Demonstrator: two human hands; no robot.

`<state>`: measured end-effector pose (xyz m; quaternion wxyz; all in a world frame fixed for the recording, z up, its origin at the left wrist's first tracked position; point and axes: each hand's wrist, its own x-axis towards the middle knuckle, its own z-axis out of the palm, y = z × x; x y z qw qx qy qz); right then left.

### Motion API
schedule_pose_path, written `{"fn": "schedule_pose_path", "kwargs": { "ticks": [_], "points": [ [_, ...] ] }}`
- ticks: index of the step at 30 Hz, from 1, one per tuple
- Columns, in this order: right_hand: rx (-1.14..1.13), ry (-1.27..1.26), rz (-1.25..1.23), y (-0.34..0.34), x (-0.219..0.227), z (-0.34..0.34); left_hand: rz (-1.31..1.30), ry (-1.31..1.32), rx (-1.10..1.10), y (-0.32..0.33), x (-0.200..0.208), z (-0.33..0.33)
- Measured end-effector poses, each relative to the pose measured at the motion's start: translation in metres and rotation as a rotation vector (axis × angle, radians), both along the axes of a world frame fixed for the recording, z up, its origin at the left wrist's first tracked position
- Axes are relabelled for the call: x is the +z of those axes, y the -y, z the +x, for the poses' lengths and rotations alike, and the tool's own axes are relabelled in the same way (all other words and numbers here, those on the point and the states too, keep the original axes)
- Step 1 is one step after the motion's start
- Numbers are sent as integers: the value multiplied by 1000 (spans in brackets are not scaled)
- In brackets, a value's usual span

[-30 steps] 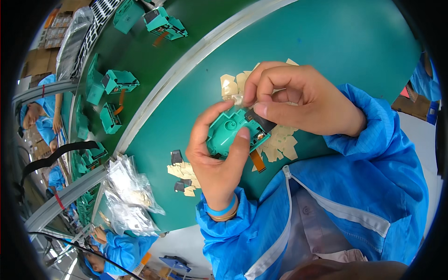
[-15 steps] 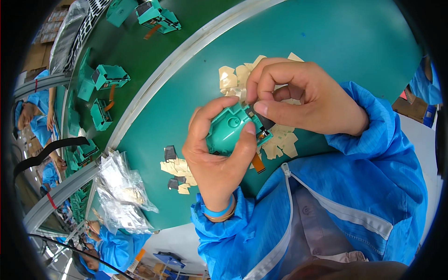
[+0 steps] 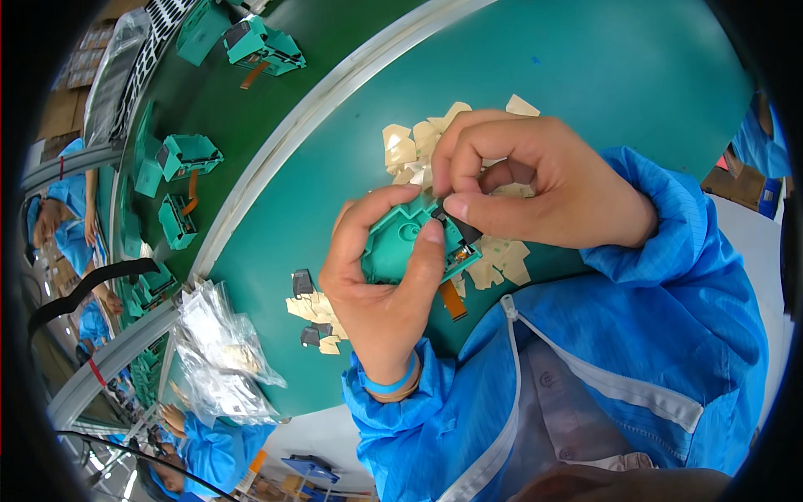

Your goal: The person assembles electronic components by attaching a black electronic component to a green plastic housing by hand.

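My left hand (image 3: 376, 289) is closed around a teal plastic housing (image 3: 391, 243), thumb on its near edge and fingers along the far side. At the housing's right edge, my right hand (image 3: 527, 180) pinches a thin black piece (image 3: 462, 227) between thumb and forefinger; it lies against the housing there. Whether that piece is stuck down I cannot tell. From the housing's lower right side hangs an orange flat ribbon cable (image 3: 452, 301). Cream backing-paper pieces (image 3: 401, 146) lie scattered behind and beneath my hands, partly hidden by them.
More cream scraps with small black pieces (image 3: 301, 283) lie left of my left wrist. Clear plastic bags (image 3: 226, 351) rest at the table's left edge. Past a metal rail (image 3: 288, 134), a green belt carries several teal housings (image 3: 191, 157). Co-workers in blue (image 3: 222, 448) sit at far left.
My hands and the housing have shifted slightly left, the right hand keeping its pinch at the edge. The housings on the belt have moved a little down and left in view.
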<state>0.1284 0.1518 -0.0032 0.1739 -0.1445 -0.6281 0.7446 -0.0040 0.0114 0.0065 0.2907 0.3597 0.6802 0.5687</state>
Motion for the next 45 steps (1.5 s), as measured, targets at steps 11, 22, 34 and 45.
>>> {"fn": "schedule_pose_path", "kwargs": {
  "ticks": [11, 22, 34, 45],
  "points": [
    [23, 5, -27, -6, -2, 2, -2, 83, 21, -5, -3, 2],
    [10, -2, -4, -7, -5, 4, 17, 146, 11, -7, -3, 3],
    [7, 26, 2, -14, 1, 8, -3, 166, 20, -14, 3, 8],
    [77, 97, 130, -29, 11, 18, 43, 236, 57, -18, 1, 14]
  ]
}}
